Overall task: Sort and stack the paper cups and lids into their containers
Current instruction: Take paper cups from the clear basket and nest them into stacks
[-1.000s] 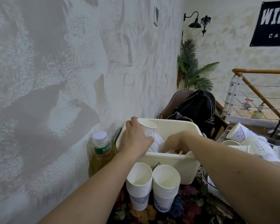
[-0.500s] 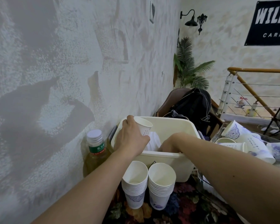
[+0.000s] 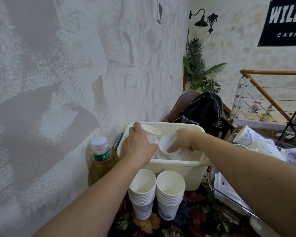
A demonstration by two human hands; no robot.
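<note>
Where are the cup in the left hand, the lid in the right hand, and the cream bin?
Paper cup (image 3: 152,135), head view: its printed side wall.
Lid (image 3: 165,142), head view: its flat white face.
Cream bin (image 3: 178,170), head view: its near front wall.

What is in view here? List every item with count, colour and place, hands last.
cream bin: one, behind the cup stacks, white lids inside
cup stacks: two, white, side by side on the floral cloth
single cup: one, white, held over the bin
lid: one, white, held over the bin
bottle: one, yellowish drink, white cap, left of bin by the wall
clear tray: one, right, holding patterned cups
backpack: one, black, on a chair behind the bin
plant: one, green, corner
left hand: grips the single cup
right hand: holds the lid
</note>
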